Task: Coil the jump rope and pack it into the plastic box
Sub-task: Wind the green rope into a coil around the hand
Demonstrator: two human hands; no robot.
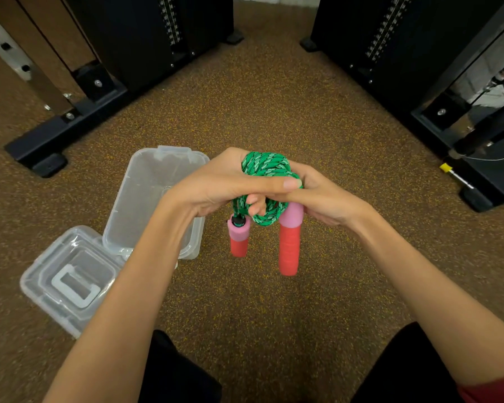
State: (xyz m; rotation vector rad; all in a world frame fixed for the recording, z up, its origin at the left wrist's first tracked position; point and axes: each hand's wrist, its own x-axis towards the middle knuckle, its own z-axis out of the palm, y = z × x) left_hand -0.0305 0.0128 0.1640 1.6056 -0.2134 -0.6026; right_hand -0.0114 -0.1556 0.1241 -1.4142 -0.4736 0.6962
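Observation:
The green braided jump rope (pixel 264 167) is bundled into a tight coil held above the floor between both hands. My left hand (pixel 216 184) wraps over the coil from the left, thumb stretched across its front. My right hand (pixel 323 196) grips it from the right. Two handles, pink at the top and red below, hang down from the bundle: a shorter-looking one (pixel 239 238) on the left and a longer one (pixel 289 242) on the right. The clear plastic box (pixel 146 193) stands open on the floor left of my hands, partly hidden by my left forearm.
The box's clear lid (pixel 67 279) lies upside down on the speckled brown floor at the lower left. Black gym machine frames (pixel 67 126) stand at the left and at the right (pixel 448 91). A yellow-tipped pin (pixel 454 174) lies at the right. My knees in black fill the bottom edge.

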